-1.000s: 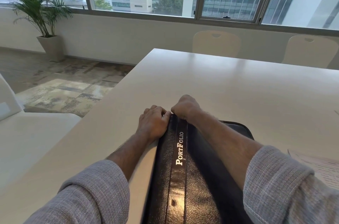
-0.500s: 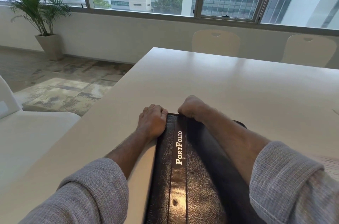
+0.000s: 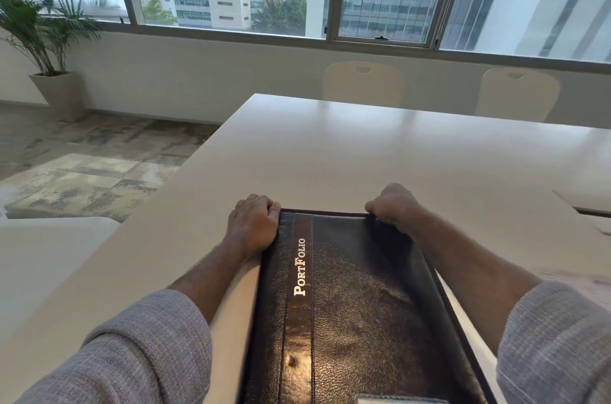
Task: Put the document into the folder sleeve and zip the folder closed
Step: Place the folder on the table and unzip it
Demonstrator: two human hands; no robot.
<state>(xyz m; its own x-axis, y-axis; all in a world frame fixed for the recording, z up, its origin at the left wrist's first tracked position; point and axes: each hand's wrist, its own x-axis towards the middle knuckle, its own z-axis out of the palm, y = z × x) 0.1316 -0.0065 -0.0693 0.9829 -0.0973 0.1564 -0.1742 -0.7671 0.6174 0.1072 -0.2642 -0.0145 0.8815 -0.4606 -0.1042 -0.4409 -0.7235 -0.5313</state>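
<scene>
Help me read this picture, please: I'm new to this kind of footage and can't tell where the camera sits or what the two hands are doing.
No machine here: a person wears one wide-angle camera on the head, looking forward and down, so you see their own arms in grey sleeves. On the white table lies a black leather folder marked "PortFolio". The left hand grips the folder's far left corner. The right hand pinches something at the far right corner, probably the zip pull, though it is hidden under the fingers. Papers lie at the right edge of the view. Beyond the table stand two pale chairs, windows, and a potted palm.
</scene>
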